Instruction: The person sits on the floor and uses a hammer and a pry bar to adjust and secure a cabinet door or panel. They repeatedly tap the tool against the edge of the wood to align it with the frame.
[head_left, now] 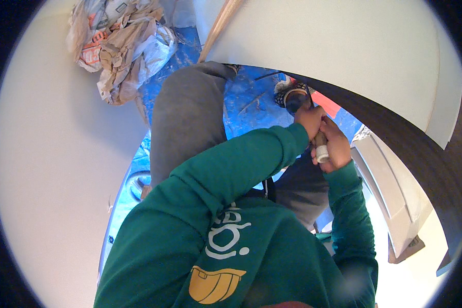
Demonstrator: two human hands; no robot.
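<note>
Both my hands are closed around one tool with a wooden handle and a white end (322, 152). My left hand (310, 120) grips it higher up, and my right hand (338, 146) holds the lower part by the white end. The tool's dark round head (295, 102) points down toward a blue floor sheet (251, 110), beside a checkered cloth (284, 86); what kind of head it is I cannot tell. Green sleeves cover both my arms. My bent knee in grey trousers (187, 115) is to the left of the hands.
A pile of crumpled paper and plastic (120, 46) lies at the top left by a white wall (51, 169). A white curved panel (344, 46) with a dark brown edge (421, 154) hangs over the hands. A wooden stick (219, 26) leans at the top. A white panelled piece (390, 190) lies at the right.
</note>
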